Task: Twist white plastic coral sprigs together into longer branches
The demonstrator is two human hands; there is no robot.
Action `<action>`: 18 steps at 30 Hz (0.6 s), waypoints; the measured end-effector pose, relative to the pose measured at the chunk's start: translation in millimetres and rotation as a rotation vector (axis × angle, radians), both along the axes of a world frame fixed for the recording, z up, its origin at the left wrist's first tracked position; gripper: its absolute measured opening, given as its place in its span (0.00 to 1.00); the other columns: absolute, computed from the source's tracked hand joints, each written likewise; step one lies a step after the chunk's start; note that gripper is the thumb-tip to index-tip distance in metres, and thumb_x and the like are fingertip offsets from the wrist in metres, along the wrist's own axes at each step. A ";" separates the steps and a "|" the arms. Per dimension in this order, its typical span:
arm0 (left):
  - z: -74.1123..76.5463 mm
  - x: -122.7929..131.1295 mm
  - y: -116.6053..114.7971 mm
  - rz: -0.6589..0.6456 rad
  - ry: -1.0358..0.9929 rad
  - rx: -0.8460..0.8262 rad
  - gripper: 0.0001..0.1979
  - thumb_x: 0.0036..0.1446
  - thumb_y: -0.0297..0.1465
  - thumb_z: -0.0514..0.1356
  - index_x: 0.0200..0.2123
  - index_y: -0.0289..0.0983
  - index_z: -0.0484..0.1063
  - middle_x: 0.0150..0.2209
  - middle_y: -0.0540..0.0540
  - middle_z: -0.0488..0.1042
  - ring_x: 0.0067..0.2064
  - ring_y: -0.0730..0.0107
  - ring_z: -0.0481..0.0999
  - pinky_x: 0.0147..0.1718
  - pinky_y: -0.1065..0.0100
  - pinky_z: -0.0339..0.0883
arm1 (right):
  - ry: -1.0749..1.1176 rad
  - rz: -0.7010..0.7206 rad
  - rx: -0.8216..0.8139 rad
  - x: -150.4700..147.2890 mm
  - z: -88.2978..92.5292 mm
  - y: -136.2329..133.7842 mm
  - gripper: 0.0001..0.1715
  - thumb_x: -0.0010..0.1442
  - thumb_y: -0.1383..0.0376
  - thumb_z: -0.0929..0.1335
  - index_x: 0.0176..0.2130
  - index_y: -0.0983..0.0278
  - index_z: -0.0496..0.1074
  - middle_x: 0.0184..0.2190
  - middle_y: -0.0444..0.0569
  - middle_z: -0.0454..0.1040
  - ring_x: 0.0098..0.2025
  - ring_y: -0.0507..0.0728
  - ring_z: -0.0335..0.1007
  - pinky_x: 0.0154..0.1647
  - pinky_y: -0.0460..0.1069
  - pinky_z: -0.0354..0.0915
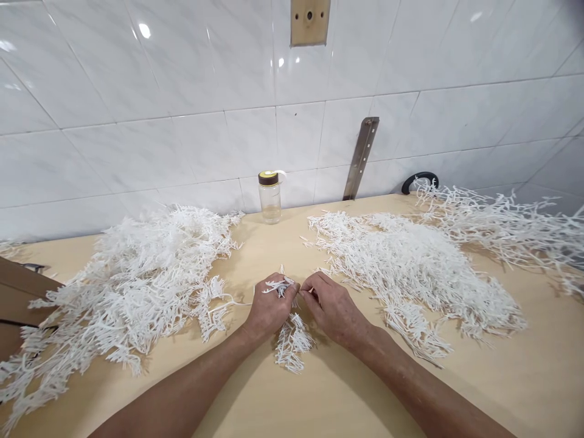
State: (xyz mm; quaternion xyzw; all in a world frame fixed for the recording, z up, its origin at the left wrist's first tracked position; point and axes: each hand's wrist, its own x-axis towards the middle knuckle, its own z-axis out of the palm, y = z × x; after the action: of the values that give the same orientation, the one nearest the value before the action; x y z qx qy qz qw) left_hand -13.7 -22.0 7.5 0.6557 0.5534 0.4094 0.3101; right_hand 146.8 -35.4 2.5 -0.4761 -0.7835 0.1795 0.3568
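Note:
Near the middle of the table, my left hand [268,311] is closed around a white branching plastic sprig [294,345]. Its twigs stick out above the thumb and hang below the hand. A thin white stem runs out to the left toward a big heap of white sprigs [159,280]. My right hand [332,309] is pinched, thumb against forefinger, right beside the left thumb tip. What lies between its fingertips is too small to make out. To the right spreads a second heap of short white twig pieces [406,264].
Longer bare white branches [506,225] lie at the back right, by a black curved handle [420,181]. A clear bottle [270,204] with a dark lid stands near the tiled wall. A metal bar [361,158] leans there. A brown cardboard box [22,292] sits at the left edge.

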 end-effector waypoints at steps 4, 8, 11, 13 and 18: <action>-1.3 0.8 0.4 -0.010 0.007 -0.025 0.11 0.52 0.32 0.59 0.21 0.37 0.63 0.21 0.53 0.64 0.26 0.73 0.64 0.28 0.70 0.58 | -0.103 0.005 -0.096 -0.5 2.9 0.0 0.11 0.66 0.71 0.58 0.31 0.62 0.62 0.31 0.46 0.67 0.29 0.53 0.63 0.30 0.48 0.58; -4.4 3.1 1.2 -0.030 -0.007 -0.063 0.11 0.50 0.30 0.59 0.19 0.38 0.60 0.20 0.54 0.63 0.25 0.74 0.62 0.26 0.71 0.56 | -0.181 0.026 -0.160 0.9 4.2 -0.7 0.11 0.66 0.71 0.57 0.31 0.62 0.60 0.31 0.46 0.67 0.28 0.53 0.61 0.29 0.48 0.56; -6.2 2.1 5.4 -0.001 -0.008 -0.030 0.11 0.50 0.31 0.58 0.19 0.38 0.59 0.20 0.54 0.63 0.25 0.74 0.63 0.27 0.71 0.57 | -0.192 0.083 -0.200 -2.3 7.2 -8.3 0.09 0.65 0.70 0.58 0.32 0.62 0.60 0.30 0.46 0.67 0.29 0.53 0.62 0.29 0.48 0.56; -5.8 -1.3 10.0 0.048 -0.002 0.002 0.11 0.51 0.31 0.58 0.19 0.38 0.61 0.20 0.53 0.65 0.26 0.73 0.65 0.29 0.70 0.59 | -0.182 0.167 -0.218 -6.1 10.6 -14.4 0.09 0.64 0.70 0.59 0.31 0.62 0.61 0.29 0.45 0.68 0.29 0.53 0.62 0.30 0.48 0.56; -2.6 -12.0 17.6 -0.030 -0.115 -0.054 0.06 0.51 0.34 0.61 0.29 0.37 0.72 0.26 0.50 0.72 0.30 0.70 0.71 0.33 0.68 0.64 | -0.085 0.103 -0.250 2.8 18.6 -9.1 0.08 0.62 0.67 0.60 0.31 0.61 0.63 0.26 0.44 0.69 0.26 0.52 0.61 0.26 0.47 0.56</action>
State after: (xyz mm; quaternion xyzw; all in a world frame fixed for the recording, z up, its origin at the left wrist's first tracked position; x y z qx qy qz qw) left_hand -25.6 -4.5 4.9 0.6307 0.5357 0.4267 0.3649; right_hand 149.6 -44.5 21.1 -0.4831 -0.7928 0.2734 0.2517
